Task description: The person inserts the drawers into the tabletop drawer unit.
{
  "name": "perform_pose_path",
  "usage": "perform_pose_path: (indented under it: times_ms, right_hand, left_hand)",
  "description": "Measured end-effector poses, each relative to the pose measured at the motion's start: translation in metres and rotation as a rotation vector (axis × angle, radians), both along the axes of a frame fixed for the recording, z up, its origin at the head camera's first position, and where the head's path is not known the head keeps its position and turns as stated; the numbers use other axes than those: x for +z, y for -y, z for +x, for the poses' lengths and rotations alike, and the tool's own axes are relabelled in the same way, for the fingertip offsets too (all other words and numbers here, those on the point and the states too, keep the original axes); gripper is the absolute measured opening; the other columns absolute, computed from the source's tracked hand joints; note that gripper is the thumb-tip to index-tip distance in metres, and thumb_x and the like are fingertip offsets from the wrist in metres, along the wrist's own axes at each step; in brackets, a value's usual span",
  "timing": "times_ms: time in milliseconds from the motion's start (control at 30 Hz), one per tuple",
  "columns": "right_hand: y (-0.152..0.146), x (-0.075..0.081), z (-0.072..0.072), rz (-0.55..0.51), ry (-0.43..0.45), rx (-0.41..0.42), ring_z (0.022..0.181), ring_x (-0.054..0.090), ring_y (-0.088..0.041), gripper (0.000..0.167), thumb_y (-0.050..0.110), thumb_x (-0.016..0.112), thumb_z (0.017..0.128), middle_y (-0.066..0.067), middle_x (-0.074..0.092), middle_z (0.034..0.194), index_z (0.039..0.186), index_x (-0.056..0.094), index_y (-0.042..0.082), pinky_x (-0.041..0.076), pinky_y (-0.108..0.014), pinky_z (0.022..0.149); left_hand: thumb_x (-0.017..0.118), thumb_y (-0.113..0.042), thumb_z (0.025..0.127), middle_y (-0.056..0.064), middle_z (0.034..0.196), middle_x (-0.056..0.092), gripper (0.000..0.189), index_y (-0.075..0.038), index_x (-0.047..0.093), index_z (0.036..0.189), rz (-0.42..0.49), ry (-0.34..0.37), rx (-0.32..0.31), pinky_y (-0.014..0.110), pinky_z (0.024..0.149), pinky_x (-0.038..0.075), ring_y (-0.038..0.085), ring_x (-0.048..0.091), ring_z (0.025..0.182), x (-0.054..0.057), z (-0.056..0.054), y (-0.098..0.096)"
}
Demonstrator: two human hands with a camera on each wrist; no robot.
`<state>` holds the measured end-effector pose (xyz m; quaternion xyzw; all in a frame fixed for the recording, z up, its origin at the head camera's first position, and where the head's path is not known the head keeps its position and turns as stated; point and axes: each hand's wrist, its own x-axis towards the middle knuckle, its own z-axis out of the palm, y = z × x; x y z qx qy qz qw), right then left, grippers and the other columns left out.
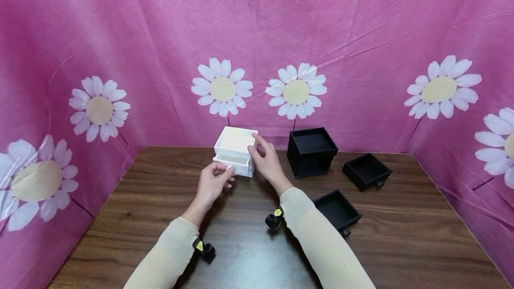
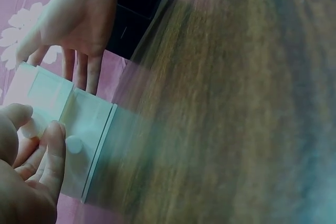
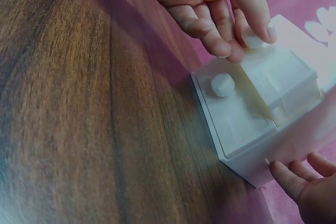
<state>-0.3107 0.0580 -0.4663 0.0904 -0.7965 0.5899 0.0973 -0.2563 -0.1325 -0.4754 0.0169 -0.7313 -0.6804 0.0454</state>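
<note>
A small white drawer box stands near the back of the table, its upper drawer partly pulled out. My left hand pinches that drawer's round knob between thumb and fingers. Below it, the lower drawer's knob is untouched, and that drawer sits flush in the box. With fairly straight fingers, my right hand touches the box's right side; the fingertips lie against the wall there. What the upper drawer holds cannot be made out.
Right of the white box stands a black box with an open front. Two black drawers lie apart from it: one drawer farther right, another drawer nearer, partly behind my right sleeve. A pink flowered cloth surrounds the wooden table.
</note>
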Motion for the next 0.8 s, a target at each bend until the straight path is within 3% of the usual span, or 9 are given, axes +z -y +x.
perform_pose_path:
  times_ms: [267, 800]
  right_hand:
    - [0.0, 0.001, 0.0, -0.003, -0.014, 0.002, 0.132, 0.067, -0.043, 0.051, 0.025, 0.065, 0.107, -0.032, 0.054, 0.142, 0.156, 0.058, 0.015, 0.051, -0.054, 0.117]
    - [0.001, 0.001, 0.001, -0.004, -0.011, 0.002, 0.133, 0.067, -0.044, 0.05, 0.025, 0.065, 0.107, -0.033, 0.053, 0.141, 0.155, 0.059, 0.015, 0.053, -0.054, 0.114]
  left_hand:
    - [0.078, -0.008, 0.099, 0.012, 0.078, 0.076, 0.017, 0.005, 0.066, 0.1, -0.007, 0.0, -0.002, 0.026, 0.055, 0.06, 0.015, 0.072, 0.064, 0.001, -0.008, -0.003]
    - [0.077, -0.007, 0.099, 0.007, 0.075, 0.074, 0.015, 0.003, 0.066, 0.097, 0.004, -0.011, 0.011, 0.024, 0.054, 0.056, 0.014, 0.069, 0.062, -0.002, -0.018, -0.008]
